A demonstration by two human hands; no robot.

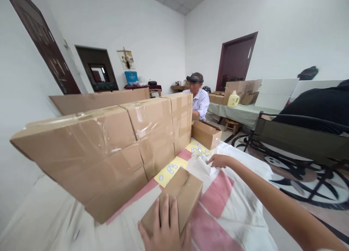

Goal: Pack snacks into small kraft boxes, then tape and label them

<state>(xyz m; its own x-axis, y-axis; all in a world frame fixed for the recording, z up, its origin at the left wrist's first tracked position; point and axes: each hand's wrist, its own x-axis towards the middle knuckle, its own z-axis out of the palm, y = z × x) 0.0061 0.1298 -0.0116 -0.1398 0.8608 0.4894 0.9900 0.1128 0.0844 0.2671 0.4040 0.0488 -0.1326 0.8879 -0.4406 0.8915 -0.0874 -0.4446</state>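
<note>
My left hand [163, 231] lies flat on the near end of a small cardboard box [181, 192] with its top flaps closed, fingers stretched forward over the lid. My right hand [218, 160] is reached out across the table with its fingers closed on a white tape dispenser [204, 164] resting on the cloth. Both sit on a table covered with a white, pink and yellow cloth [226, 203].
Several taped cardboard boxes [109, 142] are stacked in a row along the left of the table. An open box [206, 134] stands at the far end. A person in a white shirt [200, 102] sits beyond it. A dark chair [300, 138] stands at the right.
</note>
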